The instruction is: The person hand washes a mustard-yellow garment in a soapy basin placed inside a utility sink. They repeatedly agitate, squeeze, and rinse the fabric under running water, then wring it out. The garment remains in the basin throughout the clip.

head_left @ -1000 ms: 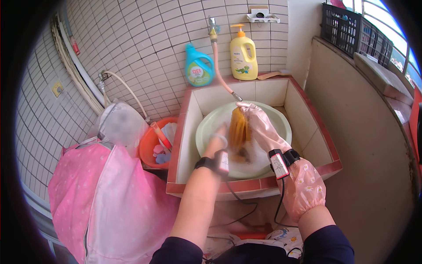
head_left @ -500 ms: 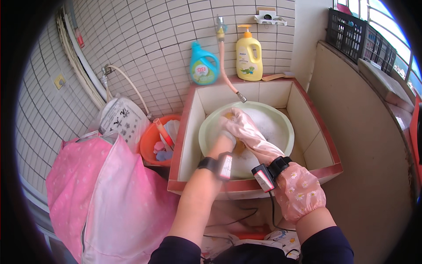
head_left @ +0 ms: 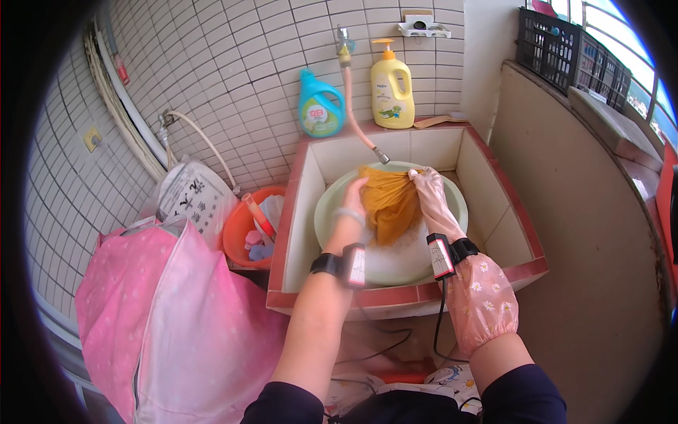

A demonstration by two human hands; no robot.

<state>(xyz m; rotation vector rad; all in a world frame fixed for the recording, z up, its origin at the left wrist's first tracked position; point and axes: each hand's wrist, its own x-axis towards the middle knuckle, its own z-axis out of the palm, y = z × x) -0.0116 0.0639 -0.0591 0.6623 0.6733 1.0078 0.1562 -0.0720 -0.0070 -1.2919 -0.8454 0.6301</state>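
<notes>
A mustard-yellow cloth [head_left: 388,205] is stretched between my two hands over a pale green basin [head_left: 460,212] of sudsy water. My bare left hand [head_left: 353,198] is closed on the cloth's upper left edge. At the upper right, my right hand [head_left: 429,187], in a pale pink rubber glove with a flowered cuff, grips a gathered part of it. The cloth's lower end hangs down to the white foam [head_left: 395,261]. Beneath the foam, the basin's contents are hidden.
The basin sits in a tiled sink [head_left: 498,205] with a red rim. A pink hose [head_left: 351,106] hangs over it. Behind stand a teal detergent bottle [head_left: 321,109] and a yellow pump bottle [head_left: 393,92]. An orange bucket [head_left: 234,230] and pink cover [head_left: 176,304] are left.
My hands have moved apart, from close together in the basin to either side of the cloth. The yellow cloth, mostly hidden before, is now lifted and spread between them.
</notes>
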